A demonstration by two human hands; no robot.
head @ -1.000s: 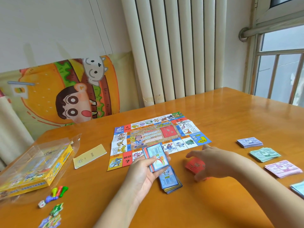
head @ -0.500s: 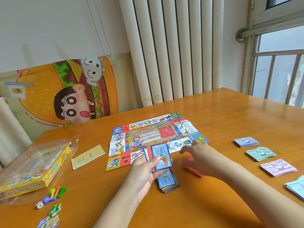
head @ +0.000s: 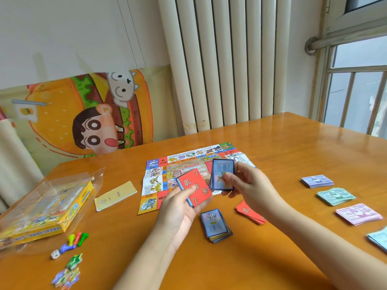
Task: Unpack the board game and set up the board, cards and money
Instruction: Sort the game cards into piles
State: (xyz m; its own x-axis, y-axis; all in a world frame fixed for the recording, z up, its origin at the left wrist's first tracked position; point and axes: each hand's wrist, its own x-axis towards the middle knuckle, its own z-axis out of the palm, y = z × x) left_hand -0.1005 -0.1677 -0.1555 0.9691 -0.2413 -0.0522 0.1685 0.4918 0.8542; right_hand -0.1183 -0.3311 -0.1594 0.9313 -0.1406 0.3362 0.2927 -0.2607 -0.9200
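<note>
The flat red rectangular card (head: 194, 188) read 机会卡 in pale characters, with a question mark at two corners. The stack of red cards (head: 250, 213) on the tabletop (head: 293, 153) showed 机. Print on the blue-bordered card (head: 223, 174) and the folded paper game board (head: 156, 181) was too small to read.

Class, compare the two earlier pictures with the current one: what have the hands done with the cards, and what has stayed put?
The right hand left the red pile, rose and now pinches blue cards, apparently taken from the left hand, where a red card is now on top. The blue pile, money stacks, board and box stayed put.
</note>
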